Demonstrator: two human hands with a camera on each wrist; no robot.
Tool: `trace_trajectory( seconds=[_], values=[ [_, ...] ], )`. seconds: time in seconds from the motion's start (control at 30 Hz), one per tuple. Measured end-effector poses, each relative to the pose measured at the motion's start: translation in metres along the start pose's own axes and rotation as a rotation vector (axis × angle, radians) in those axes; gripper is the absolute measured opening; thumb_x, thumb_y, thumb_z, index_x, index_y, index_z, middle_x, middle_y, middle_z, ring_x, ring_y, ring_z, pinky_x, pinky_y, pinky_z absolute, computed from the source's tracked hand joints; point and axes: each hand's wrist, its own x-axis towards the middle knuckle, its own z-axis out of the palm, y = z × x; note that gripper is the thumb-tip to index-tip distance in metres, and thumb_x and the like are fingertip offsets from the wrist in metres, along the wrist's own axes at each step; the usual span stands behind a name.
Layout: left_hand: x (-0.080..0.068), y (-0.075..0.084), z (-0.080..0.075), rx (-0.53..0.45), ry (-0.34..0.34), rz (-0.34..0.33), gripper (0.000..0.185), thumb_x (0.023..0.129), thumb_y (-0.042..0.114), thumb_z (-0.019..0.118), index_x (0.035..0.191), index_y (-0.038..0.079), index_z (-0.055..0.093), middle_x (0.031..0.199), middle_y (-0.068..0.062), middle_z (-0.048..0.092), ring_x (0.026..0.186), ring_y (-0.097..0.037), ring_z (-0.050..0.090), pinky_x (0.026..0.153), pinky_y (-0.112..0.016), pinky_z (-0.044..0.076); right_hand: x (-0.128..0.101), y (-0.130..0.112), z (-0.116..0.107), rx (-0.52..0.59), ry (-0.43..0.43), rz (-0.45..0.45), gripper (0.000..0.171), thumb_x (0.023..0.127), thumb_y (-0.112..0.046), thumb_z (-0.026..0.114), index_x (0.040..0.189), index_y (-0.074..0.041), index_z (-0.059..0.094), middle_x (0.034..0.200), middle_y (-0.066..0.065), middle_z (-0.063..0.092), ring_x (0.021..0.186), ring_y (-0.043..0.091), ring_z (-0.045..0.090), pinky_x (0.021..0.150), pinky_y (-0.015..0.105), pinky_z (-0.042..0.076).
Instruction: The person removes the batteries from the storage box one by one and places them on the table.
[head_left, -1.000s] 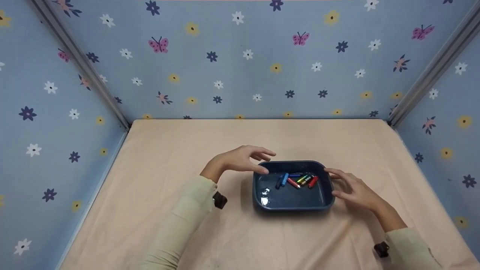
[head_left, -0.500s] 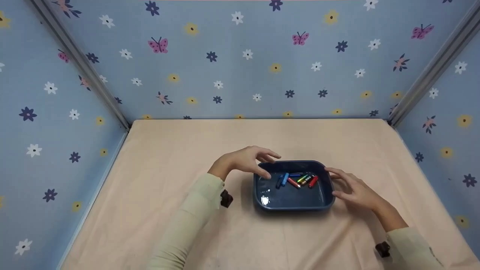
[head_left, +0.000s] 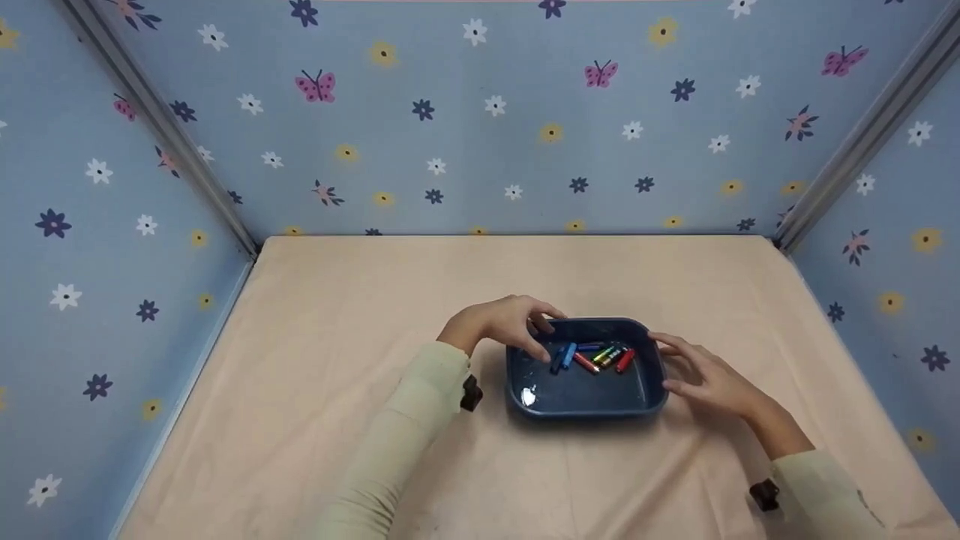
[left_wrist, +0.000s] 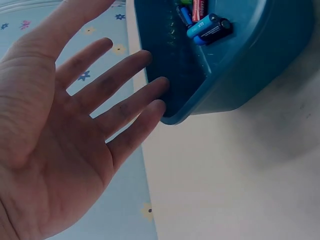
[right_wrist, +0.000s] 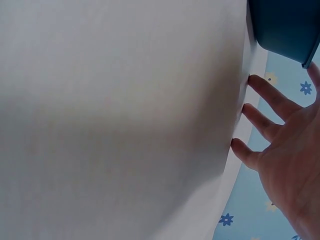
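A dark blue rectangular bin (head_left: 589, 413) stands on the covered table, in front of me and a little right. Several small batteries lie loose towards its back: a light blue battery (head_left: 569, 355), a red battery (head_left: 625, 361) and green ones among them. My left hand (head_left: 514, 321) hovers over the bin's back left corner, fingers spread and nothing held; the left wrist view shows its palm beside the bin's wall (left_wrist: 260, 65). At the right end, the thumb and a finger of my right hand (head_left: 709, 381) touch the rim, or nearly so. Its other fingertips (right_wrist: 241, 146) reach down by the cloth.
A pale peach cloth (head_left: 375, 277) covers the table, with creases near the front right. Blue flowered panels (head_left: 480, 150) rise at the back and on both sides. Small dark devices sit at the left wrist (head_left: 471, 394) and the right wrist (head_left: 765, 495).
My left hand has moved right, from beside the bin's left edge to over its back left corner, thumb now further inside. The right hand, bin and batteries stay in place.
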Motion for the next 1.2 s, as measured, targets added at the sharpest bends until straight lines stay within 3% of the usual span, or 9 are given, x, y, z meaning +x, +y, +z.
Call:
trace_trajectory(
  seconds=[0.67,0.97,1.2],
  values=[
    [0.024,0.013,0.011,0.145,-0.027,-0.113,0.082,0.097,0.023,0.090,0.169,0.015,0.053,0.158,-0.015,0.071,0.153,-0.030,0.064,0.131,-0.047,0.048,-0.001,0.001,0.001,0.016,0.001,-0.022,0.077,0.106,-0.025,0.078,0.174,-0.027,0.043,0.165,0.017,0.064,0.149,0.050,0.061,0.120,0.083,0.036],
    [0.031,0.012,0.016,0.244,0.001,-0.178,0.080,0.096,0.030,0.091,0.167,0.022,0.056,0.148,-0.004,0.078,0.150,-0.024,0.058,0.132,-0.045,0.046,0.000,0.001,0.001,0.016,0.010,-0.043,0.077,0.105,-0.023,0.078,0.174,-0.025,0.044,0.163,0.017,0.065,0.147,0.050,0.062,0.120,0.083,0.035],
    [0.033,0.010,0.023,0.281,0.002,-0.183,0.079,0.097,0.030,0.091,0.167,0.023,0.056,0.144,-0.002,0.080,0.147,-0.024,0.062,0.130,-0.043,0.048,0.001,0.002,0.001,0.018,0.004,-0.045,0.077,0.105,-0.024,0.078,0.174,-0.027,0.043,0.167,0.014,0.063,0.148,0.049,0.062,0.120,0.083,0.035]
  ],
)
